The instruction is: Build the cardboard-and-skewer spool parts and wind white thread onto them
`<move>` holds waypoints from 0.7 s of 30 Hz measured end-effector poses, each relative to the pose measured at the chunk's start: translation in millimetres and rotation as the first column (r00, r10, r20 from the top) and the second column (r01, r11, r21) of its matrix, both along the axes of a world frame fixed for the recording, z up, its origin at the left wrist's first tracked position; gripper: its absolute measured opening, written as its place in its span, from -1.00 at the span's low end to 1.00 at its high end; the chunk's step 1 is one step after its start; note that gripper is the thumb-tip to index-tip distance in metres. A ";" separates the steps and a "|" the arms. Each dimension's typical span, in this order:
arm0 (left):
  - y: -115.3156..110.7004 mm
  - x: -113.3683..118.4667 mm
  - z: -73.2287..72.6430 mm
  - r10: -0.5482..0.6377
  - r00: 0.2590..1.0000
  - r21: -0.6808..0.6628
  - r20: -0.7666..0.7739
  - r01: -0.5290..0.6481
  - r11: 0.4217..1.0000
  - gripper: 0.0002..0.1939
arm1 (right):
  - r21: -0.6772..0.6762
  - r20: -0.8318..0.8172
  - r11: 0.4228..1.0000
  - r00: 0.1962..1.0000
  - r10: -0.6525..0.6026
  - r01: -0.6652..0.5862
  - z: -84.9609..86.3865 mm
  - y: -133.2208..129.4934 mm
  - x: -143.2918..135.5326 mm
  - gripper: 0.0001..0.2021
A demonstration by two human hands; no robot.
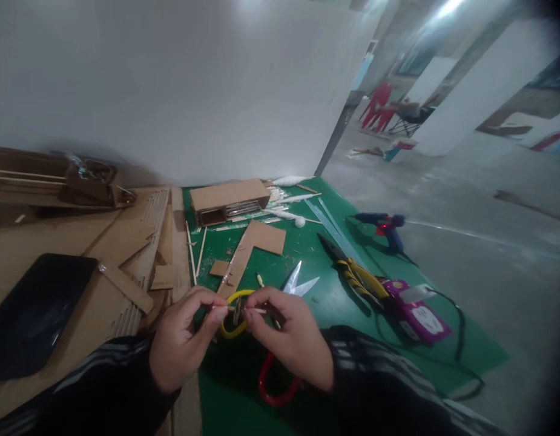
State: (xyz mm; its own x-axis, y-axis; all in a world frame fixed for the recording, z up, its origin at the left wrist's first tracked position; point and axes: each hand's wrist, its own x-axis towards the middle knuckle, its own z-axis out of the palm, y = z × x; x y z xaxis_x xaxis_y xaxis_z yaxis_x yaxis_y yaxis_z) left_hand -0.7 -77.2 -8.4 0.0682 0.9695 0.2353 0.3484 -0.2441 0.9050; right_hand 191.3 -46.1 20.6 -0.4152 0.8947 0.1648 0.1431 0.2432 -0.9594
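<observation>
My left hand [189,333] and my right hand [289,333] meet low in the middle of the view, both closed in a pinch. Between their fingertips runs a thin wooden stick [260,310], one end in each hand. A small brown disc-like piece [237,311] sits on or beside the stick between the fingers; blur hides how it is joined. Beneath my hands lie scissors [298,281] with spread blades, partly covered by my right hand. A yellow loop [234,333] and a red loop [276,399], apparently their handles, show below.
A cardboard box [229,195], an L-shaped cardboard piece [266,236] and loose sticks lie on the green mat [307,242]. Rightward are pliers [359,278], a glue gun [384,227] and a purple box [418,312]. A black tablet-like slab [41,312] rests on cardboard at left.
</observation>
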 end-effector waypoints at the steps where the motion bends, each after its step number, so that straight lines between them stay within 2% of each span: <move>1: 0.4 0.3 0.2 0.000 1.000 0.009 -0.001 0.000 1.000 -0.95 | -0.009 -0.003 1.000 1.000 -0.004 0.004 -0.6 0.4 -0.4 -0.97; 9: 3.0 -0.1 5.3 -0.045 0.996 0.198 -0.082 0.060 0.978 -0.82 | 0.053 -0.015 0.999 1.000 -0.008 0.009 -4.3 -0.2 -1.1 -0.96; 16: 5.7 0.4 8.2 -0.065 0.988 0.298 -0.137 0.103 0.949 -0.78 | 0.268 0.040 0.963 0.999 -0.016 0.005 0.4 -0.2 1.5 -0.89; 21: 6.3 1.1 7.0 -0.086 0.986 0.328 -0.140 0.128 0.936 -0.77 | 0.357 0.062 0.934 0.998 -0.023 -0.001 -0.9 -2.1 2.0 -0.89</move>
